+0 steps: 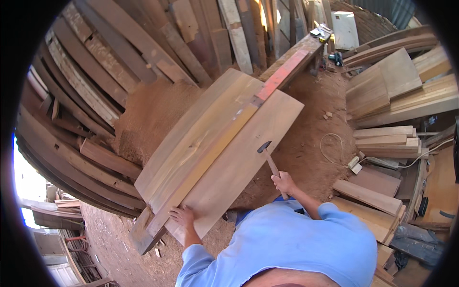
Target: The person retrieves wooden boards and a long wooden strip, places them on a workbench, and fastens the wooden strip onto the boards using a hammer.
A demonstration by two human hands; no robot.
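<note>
My right hand (pixel 284 183) is closed round the wooden handle of a hammer (pixel 272 165). The hammer's dark metal head is raised over the right edge of a wide, pale wooden board (pixel 239 165). Flat on that board's lower left end rests my left hand (pixel 182 216), fingers spread and holding nothing. A long narrow beam (pixel 217 138), partly yellowish and painted red farther off, runs along the board's far side. Beyond the beam lies another wide wooden panel (pixel 191 126) with darker grain. How the boards join the beam I cannot tell.
Old planks (pixel 110 52) lean in rows at the far left and back. Sawdust (pixel 153 107) is heaped beside them. Stacked boards (pixel 382 143) stand at the right, near a pale cable (pixel 330 135). A dark green power tool (pixel 336 58) sits beyond.
</note>
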